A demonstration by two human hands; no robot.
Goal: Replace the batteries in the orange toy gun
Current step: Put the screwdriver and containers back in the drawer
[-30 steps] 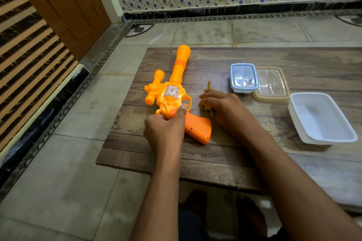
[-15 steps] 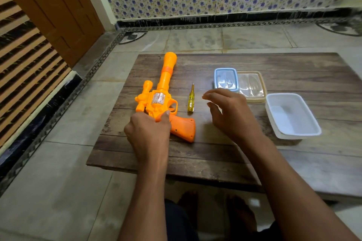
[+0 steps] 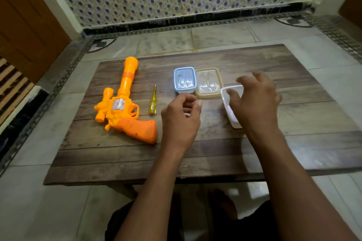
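- The orange toy gun (image 3: 121, 106) lay flat on the table (image 3: 205, 154), well to the left of both hands, barrel pointing away from the person and grip toward them; the left hand that had gripped it half a second earlier had let go.
- A yellow-handled screwdriver (image 3: 153, 101) lay between the gun and the left hand, touched by neither, in the same spot as before.
- The left hand (image 3: 181, 121) had shifted right off the gun and hovered over the table with fingers loosely curled, holding nothing.
- Beyond it sat a blue-lidded box (image 3: 185, 80) and a beige-lidded box (image 3: 209, 82), side by side and touching.
- The right hand (image 3: 254, 103) had moved right and hung over the white tray (image 3: 230, 107), fingers spread wide; whether it touched the rim could not be told.
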